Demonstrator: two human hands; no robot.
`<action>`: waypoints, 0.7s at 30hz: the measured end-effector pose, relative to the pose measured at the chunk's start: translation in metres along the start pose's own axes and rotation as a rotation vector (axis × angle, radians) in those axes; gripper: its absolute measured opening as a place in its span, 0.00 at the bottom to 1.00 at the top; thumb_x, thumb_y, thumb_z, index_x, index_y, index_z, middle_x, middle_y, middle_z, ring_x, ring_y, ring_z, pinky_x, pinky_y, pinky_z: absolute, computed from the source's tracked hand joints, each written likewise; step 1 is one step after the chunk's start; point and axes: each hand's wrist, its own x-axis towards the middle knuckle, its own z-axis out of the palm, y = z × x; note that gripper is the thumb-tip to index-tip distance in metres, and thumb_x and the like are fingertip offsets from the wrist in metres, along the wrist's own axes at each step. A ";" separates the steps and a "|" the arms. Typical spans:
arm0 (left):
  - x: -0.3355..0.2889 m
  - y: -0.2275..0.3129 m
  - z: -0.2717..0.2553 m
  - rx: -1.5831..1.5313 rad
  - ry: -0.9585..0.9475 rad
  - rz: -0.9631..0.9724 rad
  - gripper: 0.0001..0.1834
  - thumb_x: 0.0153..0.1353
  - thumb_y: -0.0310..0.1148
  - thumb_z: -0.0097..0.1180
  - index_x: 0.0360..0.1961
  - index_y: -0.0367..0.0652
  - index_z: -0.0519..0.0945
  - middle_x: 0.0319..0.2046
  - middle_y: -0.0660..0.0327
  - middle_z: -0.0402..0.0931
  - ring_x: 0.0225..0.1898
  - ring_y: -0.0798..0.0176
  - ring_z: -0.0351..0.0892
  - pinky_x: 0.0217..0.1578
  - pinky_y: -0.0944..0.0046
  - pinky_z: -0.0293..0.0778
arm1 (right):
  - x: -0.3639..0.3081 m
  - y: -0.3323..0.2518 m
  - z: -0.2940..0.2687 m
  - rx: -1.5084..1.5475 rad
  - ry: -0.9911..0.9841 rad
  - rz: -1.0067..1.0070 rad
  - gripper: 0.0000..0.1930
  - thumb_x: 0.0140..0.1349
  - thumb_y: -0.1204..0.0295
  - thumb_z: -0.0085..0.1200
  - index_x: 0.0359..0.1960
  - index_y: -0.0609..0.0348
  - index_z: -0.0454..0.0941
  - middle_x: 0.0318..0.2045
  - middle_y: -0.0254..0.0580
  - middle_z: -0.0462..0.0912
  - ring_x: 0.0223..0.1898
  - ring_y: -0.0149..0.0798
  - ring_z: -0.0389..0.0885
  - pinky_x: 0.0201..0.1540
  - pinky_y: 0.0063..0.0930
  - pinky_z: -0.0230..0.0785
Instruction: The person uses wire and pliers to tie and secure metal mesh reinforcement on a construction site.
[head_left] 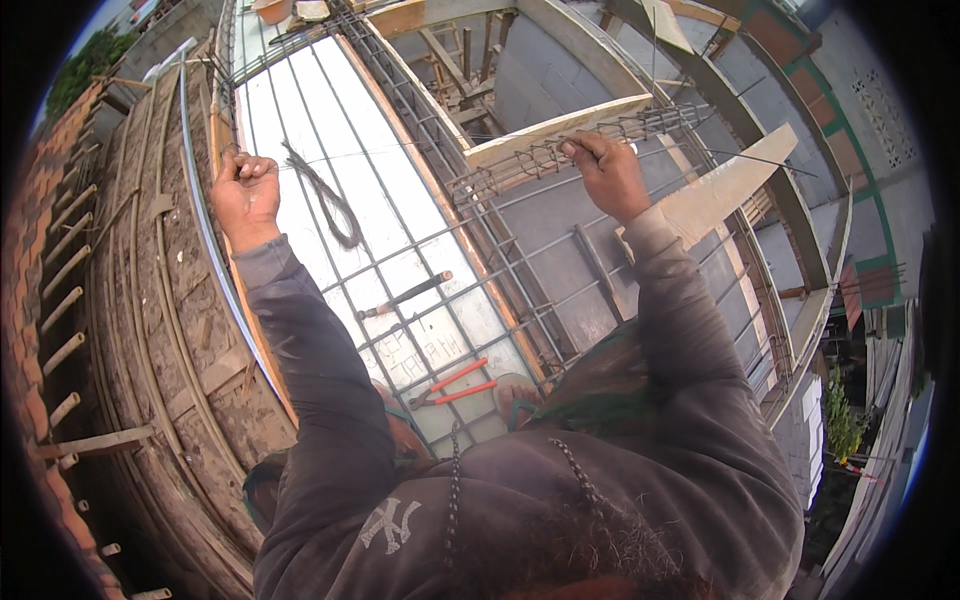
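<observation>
Orange-red pliers [460, 383] are seen closest, lying on the rebar grid [380, 263] between the feet [517, 397], handles splayed a bit. Just past them, a slim dark tool [408, 293] has been left at a slant over the white panel [335, 100]. A looped wire bundle [322, 188] is parked further up, nearer the left hand [246, 195] than the right hand [605, 175].

Now the bit that matters: a thin wire [400, 150] is strung between both hands, above the panel. Its long axis is set crosswise, almost side to side, across the panel's lengthwise bars. At the left, the fingers are curled with that end seemingly gripped; at the right, the wire looks pinched by thumb and forefinger. The right hand is the one nearer the rebar cage [520, 172]; whether it's being touched can't be told.

Further off, timber formwork [550, 127] and orange roof tiles [45, 260] can be spotted.
</observation>
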 end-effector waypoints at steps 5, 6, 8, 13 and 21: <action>0.013 0.037 -0.015 -0.013 0.069 -0.037 0.07 0.80 0.30 0.45 0.42 0.39 0.69 0.30 0.64 0.64 0.25 0.69 0.61 0.31 0.63 0.61 | 0.006 0.054 0.004 -0.085 0.159 0.074 0.10 0.69 0.66 0.60 0.43 0.58 0.88 0.40 0.53 0.88 0.43 0.59 0.86 0.47 0.44 0.77; 0.007 0.037 -0.009 0.012 0.062 -0.010 0.06 0.79 0.30 0.45 0.42 0.39 0.69 0.30 0.64 0.64 0.25 0.68 0.61 0.31 0.63 0.61 | 0.005 0.069 -0.001 -0.207 0.194 0.027 0.10 0.69 0.66 0.60 0.43 0.58 0.88 0.41 0.53 0.88 0.43 0.58 0.86 0.47 0.44 0.77; -0.002 0.048 -0.005 0.044 0.061 0.031 0.06 0.79 0.30 0.45 0.42 0.38 0.69 0.30 0.64 0.64 0.25 0.68 0.61 0.31 0.63 0.61 | 0.003 0.074 -0.001 -0.315 0.225 -0.027 0.10 0.69 0.65 0.60 0.42 0.57 0.89 0.42 0.53 0.88 0.44 0.58 0.86 0.46 0.44 0.77; -0.006 0.045 -0.003 0.173 0.024 -0.028 0.05 0.78 0.28 0.46 0.42 0.39 0.69 0.30 0.63 0.67 0.25 0.69 0.62 0.29 0.65 0.62 | 0.007 0.074 -0.004 -0.332 0.248 0.344 0.11 0.69 0.64 0.62 0.45 0.57 0.88 0.41 0.44 0.90 0.41 0.51 0.88 0.46 0.41 0.78; -0.018 0.006 -0.002 0.403 0.043 -0.055 0.13 0.77 0.28 0.48 0.57 0.32 0.74 0.31 0.66 0.67 0.23 0.75 0.61 0.24 0.71 0.59 | 0.010 0.089 0.007 0.261 0.549 0.326 0.12 0.72 0.71 0.57 0.54 0.63 0.81 0.39 0.45 0.90 0.36 0.33 0.87 0.44 0.27 0.79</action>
